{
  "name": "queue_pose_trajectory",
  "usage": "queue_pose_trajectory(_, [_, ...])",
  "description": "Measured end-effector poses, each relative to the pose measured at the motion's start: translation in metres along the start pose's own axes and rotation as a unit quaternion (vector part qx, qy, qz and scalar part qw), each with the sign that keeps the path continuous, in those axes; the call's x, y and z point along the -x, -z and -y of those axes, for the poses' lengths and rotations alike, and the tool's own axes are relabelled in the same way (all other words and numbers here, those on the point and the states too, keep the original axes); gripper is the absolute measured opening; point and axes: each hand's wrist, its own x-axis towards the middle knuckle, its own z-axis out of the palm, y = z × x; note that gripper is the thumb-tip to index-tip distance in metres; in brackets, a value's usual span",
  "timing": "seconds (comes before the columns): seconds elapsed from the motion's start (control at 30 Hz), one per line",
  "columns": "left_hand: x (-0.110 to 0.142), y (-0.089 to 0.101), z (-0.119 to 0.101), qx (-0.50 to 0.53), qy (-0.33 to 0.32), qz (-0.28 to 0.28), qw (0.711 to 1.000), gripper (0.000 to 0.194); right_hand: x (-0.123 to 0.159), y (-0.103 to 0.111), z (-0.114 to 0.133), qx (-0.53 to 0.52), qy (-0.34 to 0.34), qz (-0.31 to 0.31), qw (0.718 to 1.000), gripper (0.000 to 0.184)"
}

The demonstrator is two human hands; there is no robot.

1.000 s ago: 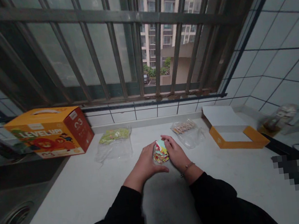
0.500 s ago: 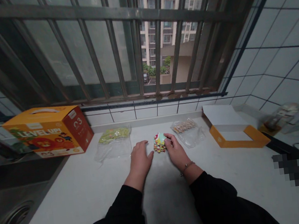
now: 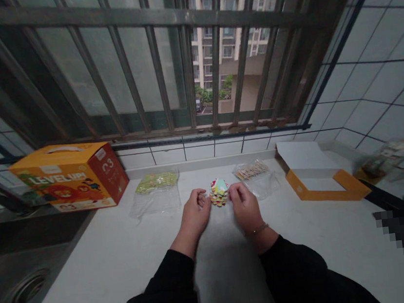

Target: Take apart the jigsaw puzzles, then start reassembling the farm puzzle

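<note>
A small, uneven stack of colourful puzzle pieces (image 3: 219,192) stands on the white counter between my two hands. The top piece is pale green with some red. My left hand (image 3: 195,212) is at the stack's left side, its fingers curled in and the thumb against the edge. On the other side, my right hand (image 3: 246,208) has thumb and forefinger closed at the right edge. The stack is held between both hands. My fingertips partly hide where they meet the pieces.
Behind my left hand lies a clear bag with green pieces (image 3: 156,181); behind my right, a clear bag with brownish pieces (image 3: 251,169). An orange carton (image 3: 71,180) stands left by the sink (image 3: 31,290). An open yellow-and-white box (image 3: 320,186) is at right. Barred window ahead.
My left hand opened away from the stack, then came back to its left side with fingers curled. My right hand's fingers drew in at the right edge. The pieces now sit in a stack.
</note>
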Motion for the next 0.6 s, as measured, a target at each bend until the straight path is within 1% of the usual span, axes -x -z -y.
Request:
queue_pose_trajectory(0.03, [-0.001,0.0,0.002,0.004,0.005,-0.004,1.0,0.032,0.004,-0.003,0.002,-0.036,-0.008,0.066,0.997,0.041])
queue_pose_trajectory(0.07, [-0.001,-0.001,0.003,0.005,0.009,-0.005,1.0,0.033,0.009,-0.007,0.003,-0.073,-0.021,0.134,0.988,0.046])
queue_pose_trajectory(0.1, [-0.002,-0.001,0.004,0.008,0.011,-0.005,1.0,0.034,0.013,-0.011,0.004,-0.106,-0.037,0.189,0.976,0.049])
queue_pose_trajectory(0.13, [-0.002,-0.001,0.005,0.011,0.014,-0.004,1.0,0.035,0.016,-0.016,0.004,-0.13,-0.054,0.224,0.964,0.051])
queue_pose_trajectory(0.17, [-0.002,-0.001,0.006,0.012,0.016,-0.004,1.0,0.036,0.018,-0.02,0.004,-0.145,-0.068,0.24,0.957,0.052])
queue_pose_trajectory(0.2, [-0.002,-0.001,0.006,0.013,0.017,-0.004,1.0,0.036,0.019,-0.023,0.003,-0.153,-0.078,0.24,0.955,0.051])
queue_pose_trajectory(0.33, [0.0,0.001,0.001,0.011,0.015,0.0,1.0,0.035,0.015,-0.025,-0.001,-0.156,-0.101,0.193,0.964,0.048])
queue_pose_trajectory(0.4, [0.0,0.002,-0.002,0.008,0.011,0.003,1.0,0.035,0.013,-0.024,-0.003,-0.169,-0.113,0.194,0.96,0.048])
queue_pose_trajectory(0.5, [-0.001,0.003,-0.003,-0.006,0.008,-0.005,1.0,0.036,0.014,-0.024,-0.004,-0.178,-0.121,0.233,0.948,0.049])
queue_pose_trajectory(0.6, [-0.003,0.002,0.001,-0.024,0.006,-0.01,1.0,0.03,0.019,-0.025,-0.002,-0.174,-0.112,0.306,0.929,0.05])
